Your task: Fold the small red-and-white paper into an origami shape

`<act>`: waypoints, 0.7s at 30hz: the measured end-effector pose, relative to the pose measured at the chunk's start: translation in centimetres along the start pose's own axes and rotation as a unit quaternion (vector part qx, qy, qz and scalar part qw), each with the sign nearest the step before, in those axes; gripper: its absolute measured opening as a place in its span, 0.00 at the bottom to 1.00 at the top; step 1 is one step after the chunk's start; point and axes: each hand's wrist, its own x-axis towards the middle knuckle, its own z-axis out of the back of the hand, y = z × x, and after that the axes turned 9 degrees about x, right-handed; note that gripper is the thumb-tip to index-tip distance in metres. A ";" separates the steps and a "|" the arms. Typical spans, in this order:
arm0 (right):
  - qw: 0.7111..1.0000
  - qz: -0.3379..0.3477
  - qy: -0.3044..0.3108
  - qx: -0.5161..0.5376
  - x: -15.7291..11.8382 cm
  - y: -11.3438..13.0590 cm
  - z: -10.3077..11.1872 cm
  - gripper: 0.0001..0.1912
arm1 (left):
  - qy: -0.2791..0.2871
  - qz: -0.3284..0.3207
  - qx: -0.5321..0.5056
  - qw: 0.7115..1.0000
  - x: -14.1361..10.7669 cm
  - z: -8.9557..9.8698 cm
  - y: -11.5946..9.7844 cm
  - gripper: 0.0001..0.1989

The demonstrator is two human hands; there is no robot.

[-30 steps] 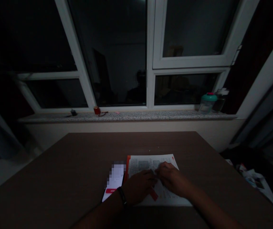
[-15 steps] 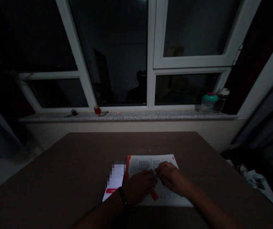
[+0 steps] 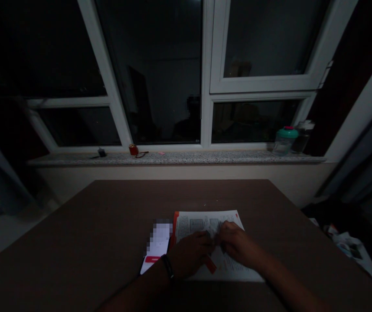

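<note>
A printed sheet or booklet [image 3: 238,268] with an orange left edge lies on the brown table. Over its middle, my left hand [image 3: 190,253], with a dark band at the wrist, has its fingers bent together on a small piece of folded paper [image 3: 212,229]. My right hand [image 3: 234,242] pinches the right side of that same piece, its fingers curled. A red-orange strip [image 3: 210,264] shows under my left fingers. To the left of the booklet lies a phone [image 3: 160,245] with a lit screen, partly behind my left wrist.
The brown table [image 3: 124,199] reaches toward a stone windowsill [image 3: 186,158]. On the sill stand a red jar [image 3: 133,150], a small dark bottle [image 3: 102,152], a green-lidded shaker [image 3: 284,141] and a clear bottle [image 3: 303,136]. A bag [image 3: 351,249] lies beyond the table's right edge.
My right fingers have shifted slightly to the right and curled more, showing more of the folded paper between the hands. My left hand is nearly unchanged.
</note>
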 end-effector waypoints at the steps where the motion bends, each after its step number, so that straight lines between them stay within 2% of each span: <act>1: 1.000 0.005 0.008 0.002 -0.1 0.0 0.0 0.18 | 0.003 -0.002 0.003 1.000 0.0 0.0 0.0 0.11; 6: 0.999 0.024 0.030 0.027 -0.4 0.1 0.4 0.16 | -0.001 -0.003 0.010 1.000 0.0 0.2 -0.1 0.08; 13: 0.994 0.055 0.052 0.081 -0.7 -0.1 0.5 0.14 | -0.002 0.001 -0.005 1.000 -0.2 0.3 -0.2 0.10; 16: 0.996 0.048 0.008 0.077 -0.8 -0.8 1.1 0.14 | -0.010 0.001 -0.017 1.000 -0.4 0.0 0.0 0.13; 19: 0.998 -0.005 -0.048 0.032 -0.9 -1.5 2.1 0.12 | -0.020 0.007 -0.030 0.999 -0.7 -0.2 0.2 0.16; 21: 0.998 -0.036 -0.058 0.016 -1.1 -2.0 2.6 0.15 | -0.021 0.006 -0.041 0.999 -0.7 -0.1 0.3 0.17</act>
